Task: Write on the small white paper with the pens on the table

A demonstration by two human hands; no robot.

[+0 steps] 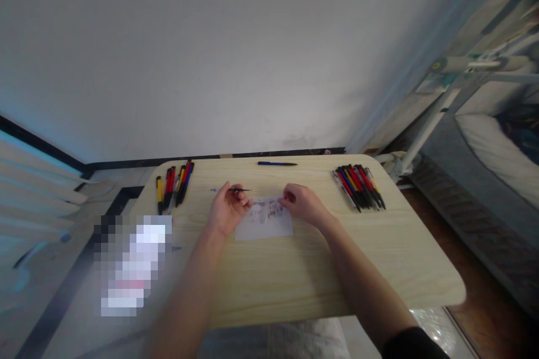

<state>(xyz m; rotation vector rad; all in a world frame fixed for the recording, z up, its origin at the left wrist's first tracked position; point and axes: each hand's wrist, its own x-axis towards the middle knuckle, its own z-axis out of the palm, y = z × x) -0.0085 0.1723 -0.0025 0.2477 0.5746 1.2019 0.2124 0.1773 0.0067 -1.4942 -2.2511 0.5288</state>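
Note:
A white sheet of paper (263, 228) with dark scribbles along its upper part lies on the wooden table (295, 275). My left hand (228, 208) is at its upper left, palm turned up and fingers curled around a thin dark pen (240, 189). My right hand (298, 201) has its fingers pinched together at the paper's upper right corner; whatever lies between the fingertips is too small to tell. Beyond the hands, a blue pen (277, 164) rests near the table's far edge.
Several red, yellow, blue and black pens (179, 184) lie at the table's left. A larger bunch of pens (359, 186) is at the right. A pixelated bright object (137, 263) shows at the lower left. A wall stands behind the table, a grey bed (484, 179) to the right.

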